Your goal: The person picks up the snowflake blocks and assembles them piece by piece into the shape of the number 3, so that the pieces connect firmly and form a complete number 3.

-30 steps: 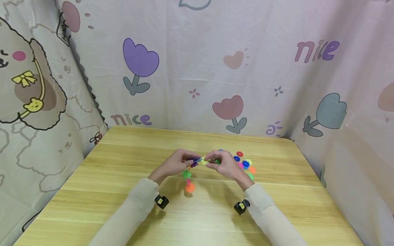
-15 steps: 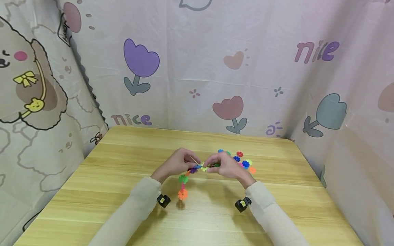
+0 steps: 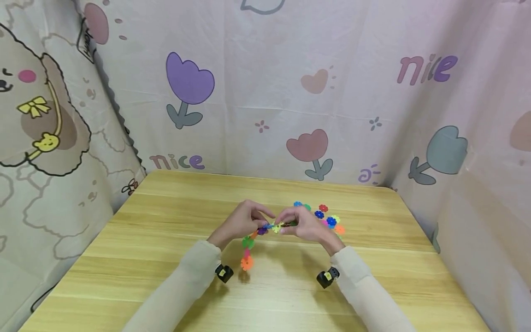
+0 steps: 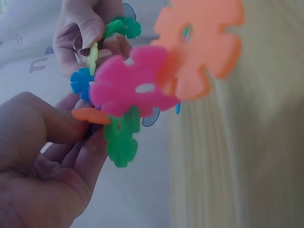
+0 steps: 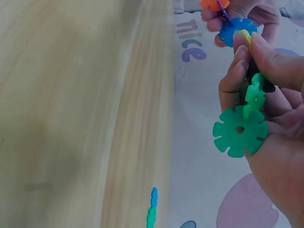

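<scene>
A chain of interlocking plastic snowflake discs stretches between both hands above the table. My left hand [image 3: 244,220] pinches it near the purple disc [image 3: 262,231] and blue disc [image 4: 80,81]. From there an orange disc [image 4: 90,115], a green disc [image 4: 122,145], a pink disc [image 4: 116,85] and a larger-looking orange disc [image 4: 218,33] hang down. My right hand [image 3: 304,224] pinches the other part by the yellow disc [image 3: 277,227], with a dark disc partly hidden in its fingers. Two green discs [image 5: 232,137] trail below that hand in the right wrist view.
Several loose discs lie on the wooden table [image 3: 352,276] behind and right of my right hand, among them a red disc [image 3: 323,208], a blue disc [image 3: 331,222] and an orange disc [image 3: 339,229]. A printed curtain [image 3: 257,60] stands behind the table.
Both hands have come slightly lower and nearer, still gripping the chain. Its hanging end has swung left and down. Lately the left hand has shifted a little right, toward the right hand.
</scene>
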A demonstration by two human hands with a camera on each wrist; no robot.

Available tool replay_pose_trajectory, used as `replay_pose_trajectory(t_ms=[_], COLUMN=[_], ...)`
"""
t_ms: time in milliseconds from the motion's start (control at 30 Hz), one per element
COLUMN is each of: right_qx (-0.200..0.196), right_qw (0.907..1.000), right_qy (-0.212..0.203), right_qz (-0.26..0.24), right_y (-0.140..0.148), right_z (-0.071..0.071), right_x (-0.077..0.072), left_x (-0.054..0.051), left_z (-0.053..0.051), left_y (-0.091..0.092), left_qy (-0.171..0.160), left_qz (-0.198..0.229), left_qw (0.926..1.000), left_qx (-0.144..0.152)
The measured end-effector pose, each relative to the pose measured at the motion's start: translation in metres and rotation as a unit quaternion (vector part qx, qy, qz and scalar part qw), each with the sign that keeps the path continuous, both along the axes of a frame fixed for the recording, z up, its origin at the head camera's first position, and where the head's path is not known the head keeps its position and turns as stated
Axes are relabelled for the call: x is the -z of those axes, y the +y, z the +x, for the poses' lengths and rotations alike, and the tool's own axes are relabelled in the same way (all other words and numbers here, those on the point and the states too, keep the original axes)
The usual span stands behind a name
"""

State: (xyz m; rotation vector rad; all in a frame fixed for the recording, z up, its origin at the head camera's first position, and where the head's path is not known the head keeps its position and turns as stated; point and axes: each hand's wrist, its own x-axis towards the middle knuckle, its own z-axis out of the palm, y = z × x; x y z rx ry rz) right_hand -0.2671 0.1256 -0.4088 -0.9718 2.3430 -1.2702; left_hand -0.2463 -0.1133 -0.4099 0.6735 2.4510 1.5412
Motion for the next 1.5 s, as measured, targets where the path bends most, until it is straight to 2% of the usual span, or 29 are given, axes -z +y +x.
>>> replay_pose_trajectory(t_ms=[167, 267, 400, 500, 600, 767, 933, 1067, 1133, 1233, 1267, 1333, 1500], right_qx=[-0.008, -0.02, -0.048, -0.064, -0.075, -0.071, -0.035, 0.024, 0.044, 0.042, 0.041, 0.043, 0.055], right_qw=[0.9991, 0.9977, 0.9957, 0.9955, 0.9956, 0.9959, 0.9974, 0.9979, 0.9978, 0.9985, 0.9985, 0.9979, 0.9942], right_qy=[0.006, -0.001, -0.015, -0.013, -0.006, 0.0, -0.012, -0.014, -0.001, 0.02, 0.026, 0.041, 0.074], right_qz=[-0.04, -0.065, -0.077, -0.068, -0.057, -0.056, -0.062, -0.058, -0.049, -0.028, -0.025, -0.024, -0.056], right_y=[0.012, 0.016, 0.014, 0.009, 0.006, 0.0, -0.003, 0.004, 0.008, 0.011, 0.009, 0.005, -0.005], right_z=[-0.004, -0.007, -0.007, -0.006, -0.004, -0.002, 0.0, -0.003, -0.004, -0.003, -0.002, 0.0, 0.005], right_x=[0.001, 0.004, 0.005, 0.004, 0.002, 0.001, 0.002, 0.002, 0.002, 0.003, 0.003, 0.004, 0.01], left_x=[0.003, 0.005, 0.006, 0.005, 0.003, 0.0, 0.0, 0.005, 0.006, 0.006, 0.006, 0.005, 0.006], left_z=[-0.002, -0.003, -0.004, -0.004, -0.004, -0.003, -0.001, 0.0, 0.0, 0.0, 0.0, 0.0, -0.001], left_y=[-0.004, -0.007, -0.005, -0.001, 0.0, 0.002, 0.003, -0.005, -0.01, -0.015, -0.015, -0.014, -0.009], left_qy=[0.001, -0.011, -0.04, -0.062, -0.073, -0.066, -0.038, -0.032, -0.026, -0.026, -0.021, -0.034, -0.051], left_qz=[-0.003, -0.006, 0.011, 0.024, 0.02, 0.012, -0.015, -0.023, -0.021, -0.013, -0.014, 0.0, 0.021], left_qw=[1.0, 0.9999, 0.998, 0.9958, 0.9959, 0.997, 0.9988, 0.9992, 0.9991, 0.9982, 0.9982, 0.9979, 0.9968], left_qx=[-0.002, 0.002, 0.048, 0.062, 0.049, 0.038, 0.029, -0.004, -0.027, -0.052, -0.055, -0.056, -0.057])
